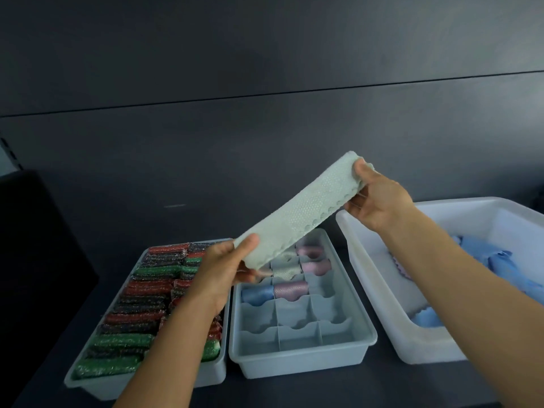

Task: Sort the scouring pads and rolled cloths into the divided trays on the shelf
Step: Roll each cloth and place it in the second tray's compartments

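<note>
Cloth (297,219), one pale green piece with a dimpled weave and a scalloped edge, was held flat and taut in the air between two hands. The left hand (226,269) pinched its lower end with thumb on top, and the right hand (379,201) pinched its raised end the same way. Directly beneath the grip sat one divided tray (300,360) with six rolled cloths (290,290) showing: three pink, two pale, one blue. Under the left hand lay a second tray (141,384) packed with red, green and dark scouring pads (132,340). Beyond the right hand stood one white bin (382,278) holding loose blue cloths (506,266).
</note>
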